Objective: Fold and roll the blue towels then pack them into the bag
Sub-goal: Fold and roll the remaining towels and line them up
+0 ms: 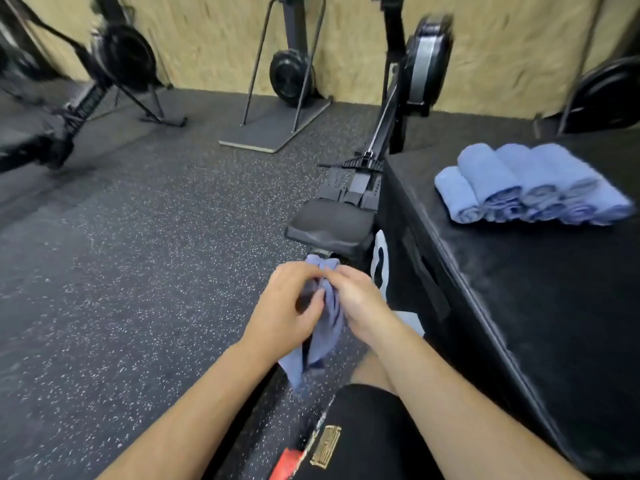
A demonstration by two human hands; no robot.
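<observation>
A crumpled blue towel (323, 336) hangs in the air in front of me, above the speckled floor. My left hand (289, 306) and my right hand (360, 301) both grip its bunched upper end, fingers closed on the cloth. Its lower part dangles loose below my wrists. Several rolled blue towels (530, 187) lie side by side in a stack on top of a black box (519, 306) to my right. No bag can be made out.
A rowing machine seat (330, 226) and its rail (388, 112) stand just beyond my hands, beside the black box. Other exercise machines (294, 74) line the wooden wall at the back. My black shorts (374, 431) show at the bottom.
</observation>
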